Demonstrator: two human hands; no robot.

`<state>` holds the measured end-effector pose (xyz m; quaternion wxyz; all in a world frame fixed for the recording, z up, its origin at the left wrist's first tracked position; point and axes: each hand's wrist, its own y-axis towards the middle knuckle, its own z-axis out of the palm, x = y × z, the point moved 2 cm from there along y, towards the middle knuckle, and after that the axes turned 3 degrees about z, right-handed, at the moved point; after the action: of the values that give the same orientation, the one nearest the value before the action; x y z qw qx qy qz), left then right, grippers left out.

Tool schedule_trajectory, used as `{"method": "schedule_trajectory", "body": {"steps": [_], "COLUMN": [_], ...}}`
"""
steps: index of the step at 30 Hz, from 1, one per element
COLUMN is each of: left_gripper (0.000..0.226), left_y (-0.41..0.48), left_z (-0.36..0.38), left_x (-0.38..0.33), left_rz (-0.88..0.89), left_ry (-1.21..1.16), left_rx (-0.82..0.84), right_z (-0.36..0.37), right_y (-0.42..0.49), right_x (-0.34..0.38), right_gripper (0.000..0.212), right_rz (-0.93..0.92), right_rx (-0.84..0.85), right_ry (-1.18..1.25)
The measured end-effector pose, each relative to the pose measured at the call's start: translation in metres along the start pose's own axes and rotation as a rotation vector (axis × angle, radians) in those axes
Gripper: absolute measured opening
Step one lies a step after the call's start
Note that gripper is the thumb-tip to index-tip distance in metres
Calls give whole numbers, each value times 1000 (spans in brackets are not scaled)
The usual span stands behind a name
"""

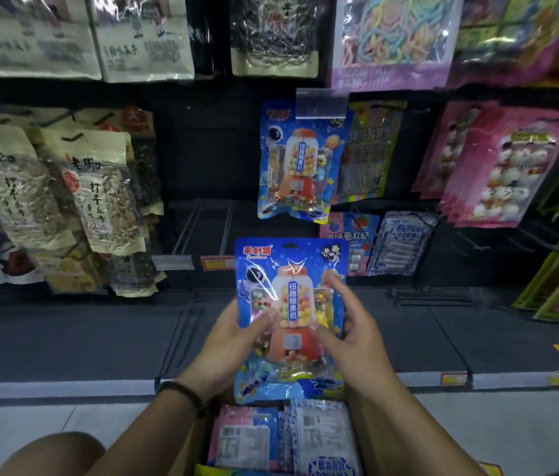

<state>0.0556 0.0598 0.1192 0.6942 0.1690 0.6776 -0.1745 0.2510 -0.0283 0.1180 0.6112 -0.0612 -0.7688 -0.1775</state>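
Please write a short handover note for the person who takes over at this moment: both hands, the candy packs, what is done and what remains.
Left hand: grips the blue candy pack at its left edge, thumb on the front.
Right hand: holds the same pack at its right edge.
The pack is upright in front of the display rack and is not hung.
Done: one identical pack hangs on the rack above.
Left: probably hang the held pack there too. More packs lie below the hands.
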Motion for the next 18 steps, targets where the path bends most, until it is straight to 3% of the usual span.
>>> {"method": "schedule_trajectory", "body": {"steps": [13, 18], "left_gripper": [30, 103], "left_y": [80, 121], "left_z": [8, 7], "left_x": [-106, -130], "left_rz": [339, 463], "left_ry": [129, 196], "left_rx": [-85, -110], "right_z": [-23, -32], "right_y": [100, 144], "right_x": [78, 94], "right_gripper": [83, 86], "right_rz": [-128, -163], "right_rx": [-160, -195], "right_ry": [-86, -137]}}
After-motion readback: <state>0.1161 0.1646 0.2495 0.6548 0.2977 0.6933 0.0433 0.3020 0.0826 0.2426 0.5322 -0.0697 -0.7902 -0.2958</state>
